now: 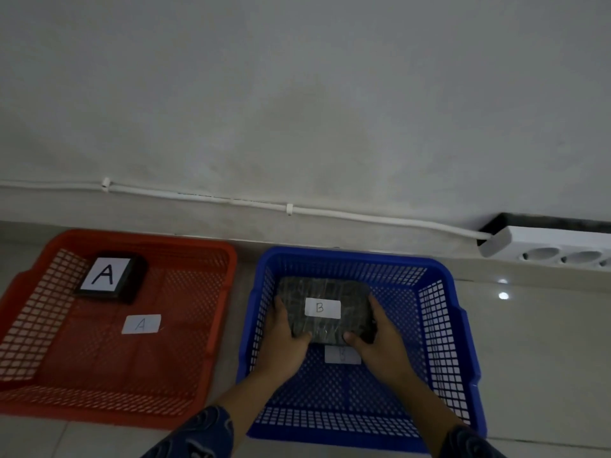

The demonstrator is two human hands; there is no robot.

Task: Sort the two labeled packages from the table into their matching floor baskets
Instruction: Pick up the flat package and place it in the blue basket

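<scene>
Two baskets, two packages, two hands.

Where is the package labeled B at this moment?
In the head view, the B package is inside the blue basket on the right, gripped by the left hand and right hand, just beyond the basket's own label card.

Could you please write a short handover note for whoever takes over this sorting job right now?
Left hand and right hand: both in a grip on the dark wrapped package labelled B, inside the blue mesh plastic basket.
Black package labelled A: lying in the red mesh plastic basket, done.
Left: release B onto the basket floor, near its B tag.
</scene>
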